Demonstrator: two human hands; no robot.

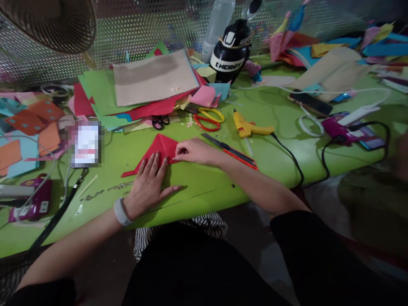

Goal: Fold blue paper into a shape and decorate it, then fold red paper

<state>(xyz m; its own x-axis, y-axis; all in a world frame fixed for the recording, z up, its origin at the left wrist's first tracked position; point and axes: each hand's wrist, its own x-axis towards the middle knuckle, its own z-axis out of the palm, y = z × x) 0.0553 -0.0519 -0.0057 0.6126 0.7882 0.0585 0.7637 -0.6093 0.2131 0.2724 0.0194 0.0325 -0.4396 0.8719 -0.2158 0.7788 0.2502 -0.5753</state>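
A red sheet of folded paper [162,144] lies on the green table [204,193], with a narrow strip sticking out at its left corner. My left hand [149,180] rests flat on the paper's lower part, fingers spread and thumb pointing right. At the right edge of the paper, my right hand [194,151] has its fingers curled and pinched together on that edge. Just right of my right hand lie a dark-bladed cutter knife [212,139] and an orange-red one [240,158].
Behind the paper are red-and-yellow-handled scissors [208,120], small black scissors [160,122] and a stack of coloured paper [153,80]. A yellow glue gun [250,127] with a cord lies to the right. A lit phone [86,145] is at left; a black bottle [230,53] stands at back.
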